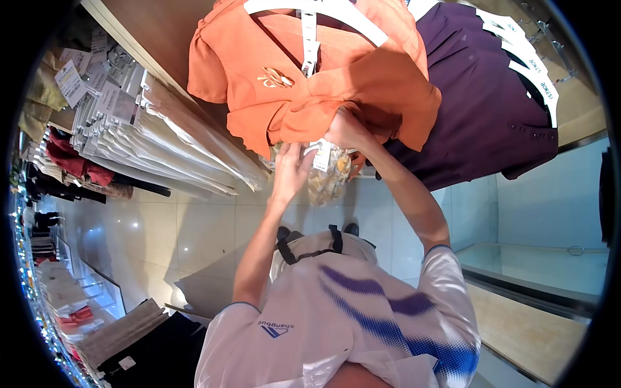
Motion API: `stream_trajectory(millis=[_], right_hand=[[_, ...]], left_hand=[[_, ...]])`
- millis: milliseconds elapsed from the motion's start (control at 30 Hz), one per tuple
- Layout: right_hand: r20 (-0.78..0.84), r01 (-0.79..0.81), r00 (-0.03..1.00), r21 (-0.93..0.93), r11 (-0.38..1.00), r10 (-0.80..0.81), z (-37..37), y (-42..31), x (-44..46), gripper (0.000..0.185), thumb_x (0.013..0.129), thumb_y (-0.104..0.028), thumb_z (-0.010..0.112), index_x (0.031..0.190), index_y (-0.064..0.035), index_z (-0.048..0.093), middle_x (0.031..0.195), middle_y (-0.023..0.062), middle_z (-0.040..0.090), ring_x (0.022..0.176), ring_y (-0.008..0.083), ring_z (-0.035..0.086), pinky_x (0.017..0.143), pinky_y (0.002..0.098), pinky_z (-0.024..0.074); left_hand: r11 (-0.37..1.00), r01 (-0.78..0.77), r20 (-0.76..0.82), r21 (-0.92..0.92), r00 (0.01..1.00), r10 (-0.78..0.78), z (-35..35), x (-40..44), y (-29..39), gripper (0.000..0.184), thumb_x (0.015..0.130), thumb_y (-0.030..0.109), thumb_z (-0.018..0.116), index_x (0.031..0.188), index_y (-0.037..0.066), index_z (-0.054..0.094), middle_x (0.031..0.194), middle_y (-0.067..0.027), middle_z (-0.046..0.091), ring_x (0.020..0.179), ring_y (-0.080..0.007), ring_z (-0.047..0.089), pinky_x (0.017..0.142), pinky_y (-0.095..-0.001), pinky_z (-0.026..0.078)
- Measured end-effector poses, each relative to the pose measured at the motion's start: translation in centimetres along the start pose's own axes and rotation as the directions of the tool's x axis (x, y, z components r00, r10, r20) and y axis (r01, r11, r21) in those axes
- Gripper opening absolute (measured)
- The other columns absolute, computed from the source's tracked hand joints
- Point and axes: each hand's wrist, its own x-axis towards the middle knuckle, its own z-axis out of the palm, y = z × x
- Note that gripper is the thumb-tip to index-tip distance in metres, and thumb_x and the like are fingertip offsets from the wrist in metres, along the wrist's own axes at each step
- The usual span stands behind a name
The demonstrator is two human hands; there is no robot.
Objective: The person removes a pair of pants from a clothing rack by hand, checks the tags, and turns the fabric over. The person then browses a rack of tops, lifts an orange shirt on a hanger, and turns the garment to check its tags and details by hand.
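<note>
An orange top (362,77) with a gold ornament on its chest hangs on a white hanger (323,9). Under its lower edge hangs a patterned garment (328,184) in cream and yellow, with a white tag (321,157) in front of it. My left hand (292,165) is beside the tag, its fingers bent against a white piece there; what they grip is too small to tell. At the orange hem is my right hand (346,131), its fingertips partly hidden by the cloth.
White trousers (168,129) with paper tags hang at the left. Dark purple garments (472,97) on white hangers are at the right, above a glass panel (543,207). Folded dark clothes (155,352) lie low at the left, beside the tiled floor (207,226).
</note>
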Motion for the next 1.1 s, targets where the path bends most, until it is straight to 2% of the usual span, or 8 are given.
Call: stream_trajectory(millis=[200, 367, 400, 500, 733, 933, 1033, 1100], right_hand=[[0.035, -0.002, 0.999, 0.002, 1.000, 0.002, 0.2, -0.1, 0.2, 0.023, 0.075, -0.017, 0.063, 0.093, -0.0018, 0.065, 0.090, 0.0178, 0.066, 0.085, 0.0333, 0.062, 0.074, 0.0418, 0.0475], [0.383, -0.200, 0.882, -0.227, 0.953, 0.276, -1.0, 0.0, -0.2, 0.028, 0.079, -0.021, 0.061, 0.098, -0.0011, 0.064, 0.096, 0.0191, 0.065, 0.088, 0.0322, 0.063, 0.077, 0.0417, 0.0479], [0.226, -0.074, 0.970, -0.083, 0.994, 0.091, -1.0, -1.1, 0.2, 0.028, 0.076, -0.012, 0.062, 0.100, 0.0021, 0.062, 0.099, 0.0188, 0.065, 0.096, 0.0345, 0.061, 0.085, 0.0419, 0.0460], [0.068, -0.106, 0.992, 0.026, 0.994, 0.104, -1.3, -3.3, 1.2, 0.028, 0.077, -0.012, 0.061, 0.101, 0.0022, 0.061, 0.098, 0.0190, 0.064, 0.096, 0.0353, 0.061, 0.087, 0.0421, 0.0454], [0.334, -0.248, 0.893, -0.197, 0.948, 0.303, -1.7, -1.6, 0.6, 0.027, 0.077, -0.010, 0.060, 0.101, 0.0022, 0.061, 0.100, 0.0195, 0.064, 0.096, 0.0352, 0.060, 0.086, 0.0405, 0.0463], [0.122, -0.078, 0.989, -0.014, 0.997, 0.079, -0.4, 0.4, -0.3, 0.029, 0.077, -0.015, 0.060, 0.102, -0.0010, 0.062, 0.095, 0.0206, 0.064, 0.089, 0.0355, 0.062, 0.078, 0.0412, 0.0480], [0.145, -0.175, 0.977, 0.104, 0.979, 0.159, -1.3, -1.0, 0.1, 0.030, 0.078, -0.015, 0.060, 0.104, -0.0001, 0.061, 0.096, 0.0210, 0.064, 0.090, 0.0362, 0.061, 0.080, 0.0412, 0.0477], [0.215, -0.270, 0.945, 0.083, 0.959, 0.247, -2.5, -2.4, 0.3, 0.030, 0.080, -0.015, 0.059, 0.105, 0.0010, 0.060, 0.096, 0.0210, 0.065, 0.090, 0.0366, 0.061, 0.080, 0.0407, 0.0476]], left_hand=[[1.000, 0.010, 0.000, 0.020, 1.000, -0.010, -0.4, -0.1, -0.1, 0.019, 0.079, 0.010, 0.071, 0.091, -0.003, 0.061, 0.076, -0.0154, 0.057, 0.064, -0.0280, 0.056, 0.057, -0.0372, 0.045], [0.996, -0.049, -0.065, 0.081, 0.996, 0.054, 0.4, -0.4, -0.9, 0.023, 0.079, 0.014, 0.074, 0.087, -0.003, 0.062, 0.077, -0.0136, 0.060, 0.066, -0.0219, 0.060, 0.059, -0.0340, 0.047], [0.998, -0.030, -0.057, 0.062, 0.998, 0.034, 0.3, -0.4, -1.0, 0.023, 0.079, 0.014, 0.074, 0.087, -0.003, 0.061, 0.077, -0.0137, 0.060, 0.066, -0.0218, 0.060, 0.059, -0.0338, 0.047], [0.999, 0.035, -0.018, -0.003, 0.999, -0.035, 0.1, -0.4, -0.7, 0.024, 0.080, 0.014, 0.073, 0.088, -0.003, 0.059, 0.077, -0.0136, 0.059, 0.065, -0.0217, 0.059, 0.057, -0.0328, 0.047], [0.998, 0.035, 0.020, -0.051, 0.999, -0.034, 1.0, -0.5, -0.8, 0.023, 0.083, 0.014, 0.070, 0.084, -0.004, 0.055, 0.074, -0.0133, 0.056, 0.060, -0.0220, 0.055, 0.054, -0.0325, 0.044], [0.991, 0.107, 0.020, -0.082, 0.994, -0.106, 1.7, -0.6, -1.5, 0.023, 0.082, 0.012, 0.070, 0.082, -0.004, 0.053, 0.072, -0.0147, 0.054, 0.059, -0.0234, 0.051, 0.057, -0.0355, 0.042], [0.950, 0.271, 0.067, -0.154, 0.962, -0.264, 2.4, -0.8, -2.3, 0.020, 0.084, 0.010, 0.069, 0.087, -0.004, 0.054, 0.073, -0.0110, 0.056, 0.063, -0.0160, 0.055, 0.056, -0.0330, 0.047], [0.723, 0.355, 0.123, -0.592, 0.927, -0.355, 2.9, -0.8, -2.7, 0.019, 0.086, 0.009, 0.067, 0.091, -0.003, 0.054, 0.076, -0.0071, 0.058, 0.069, -0.0117, 0.059, 0.055, -0.0306, 0.054]])
